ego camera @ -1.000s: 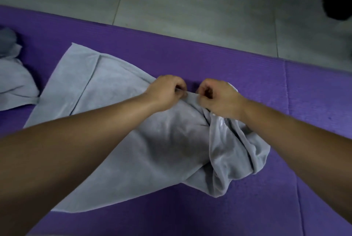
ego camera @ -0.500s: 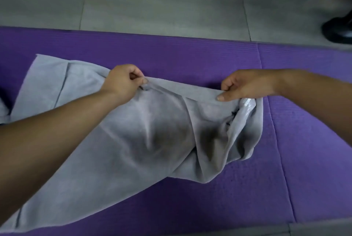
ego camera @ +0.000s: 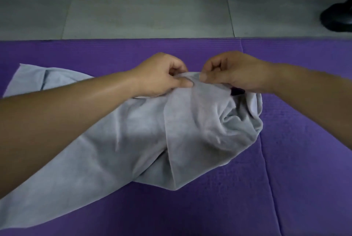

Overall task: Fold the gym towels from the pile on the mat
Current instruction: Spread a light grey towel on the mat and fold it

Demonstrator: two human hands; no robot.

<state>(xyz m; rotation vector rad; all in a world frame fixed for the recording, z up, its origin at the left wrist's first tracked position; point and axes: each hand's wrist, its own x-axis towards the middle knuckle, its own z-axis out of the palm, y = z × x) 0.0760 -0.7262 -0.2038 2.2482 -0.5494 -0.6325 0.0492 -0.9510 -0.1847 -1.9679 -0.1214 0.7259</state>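
So right now we've got both hands on one gray towel, which lies spread and rumpled on the purple mat. Our left hand pinches the towel's far hem between thumb and curled fingers. Our right hand pinches that same hem just beside it, so the two grips are nearly touching. What matters for the next bit is how the cloth lies from there. The towel's long axis runs diagonally, from a bunched-up lump under and just near-side of our right hand down toward the near-left corner of the view. The flatter stretch, with one corner showing at the far left, sits on the left-hand side. That puts the right hand nearest the mess and the left hand nearest the tidy part. Our guess is the hem needs pulling out sideways, mostly to the right where there's bare mat, to open up that lump before any fold happens. Nothing looks folded yet. We can't see the rest of the pile from this angle.
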